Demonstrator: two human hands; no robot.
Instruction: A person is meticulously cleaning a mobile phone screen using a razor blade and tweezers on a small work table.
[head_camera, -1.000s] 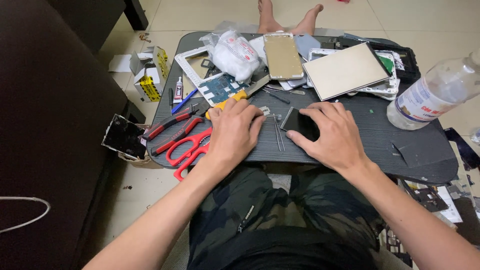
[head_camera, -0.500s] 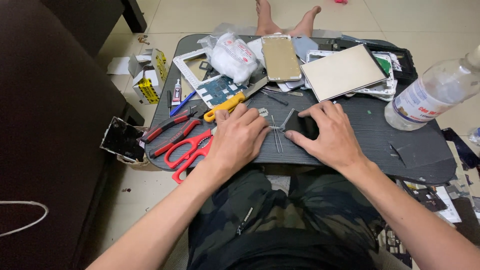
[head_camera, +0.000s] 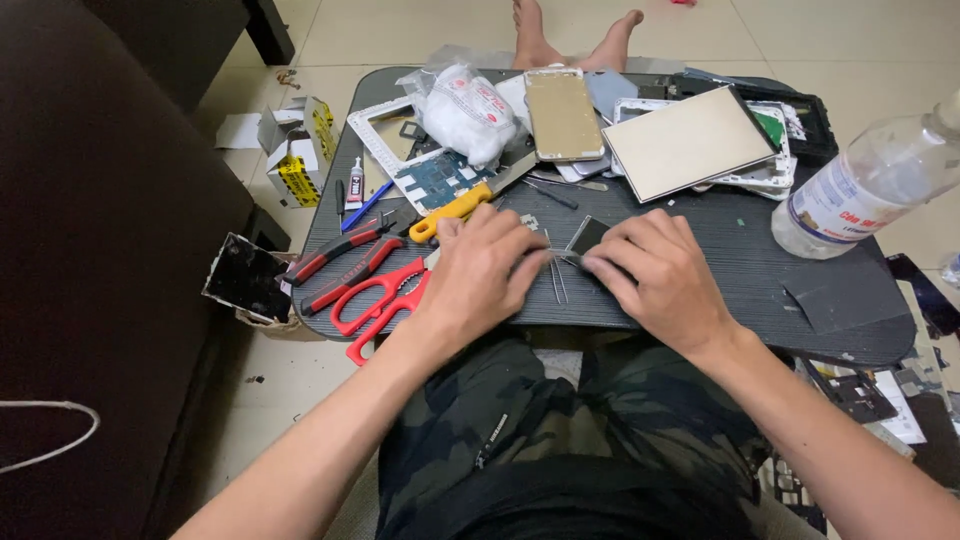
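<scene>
My left hand (head_camera: 485, 270) rests on the dark lap table (head_camera: 760, 270), its fingertips pinched on a thin metal tool (head_camera: 566, 258) that points right. My right hand (head_camera: 660, 275) is opposite, fingers curled on a small black rectangular part (head_camera: 590, 235) whose near edge is tilted up. The tool's tip meets that part between the two hands. A pair of tweezers (head_camera: 556, 285) lies flat on the table just below the fingertips.
Red scissors (head_camera: 375, 305), red-handled pliers (head_camera: 335, 255) and a yellow-handled cutter (head_camera: 455, 205) lie to the left. Behind are a circuit board (head_camera: 440, 180), a white bag (head_camera: 465, 110), a gold phone back (head_camera: 563, 112) and a tablet panel (head_camera: 690, 140). A clear bottle (head_camera: 870, 185) stands at the right. Another person's bare feet (head_camera: 570, 30) are beyond the table.
My left hand has slid right toward the right hand and closed its fingertips. The right hand has drawn back a little, exposing and tilting up the black part.
</scene>
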